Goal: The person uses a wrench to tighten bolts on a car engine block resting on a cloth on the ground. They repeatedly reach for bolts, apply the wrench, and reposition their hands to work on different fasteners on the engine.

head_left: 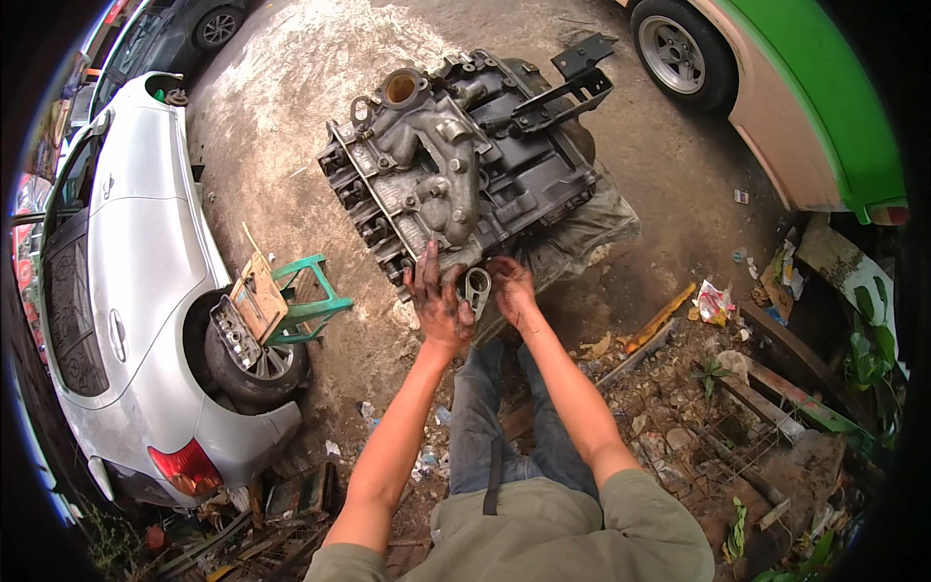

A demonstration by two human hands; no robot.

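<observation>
A large grimy engine [529,170] with a cast metal manifold [456,184] on top rests in front of me over a crumpled sheet [606,228]. My left hand [438,301] is at the engine's near edge, some fingers stretched upward, its thumb and fingers on a small metal fitting [476,286] with a round opening. Just right of that fitting, my right hand [511,289] has its fingers curled in against the engine's edge; their tips are hidden, so what they grip is unclear.
A silver car [136,291] stands left, beside a green plastic stool [310,296] holding a board and a metal part [233,335]. A green-and-cream vehicle [795,107] is at upper right. Scrap wood [766,407] and litter lie on the right-hand ground.
</observation>
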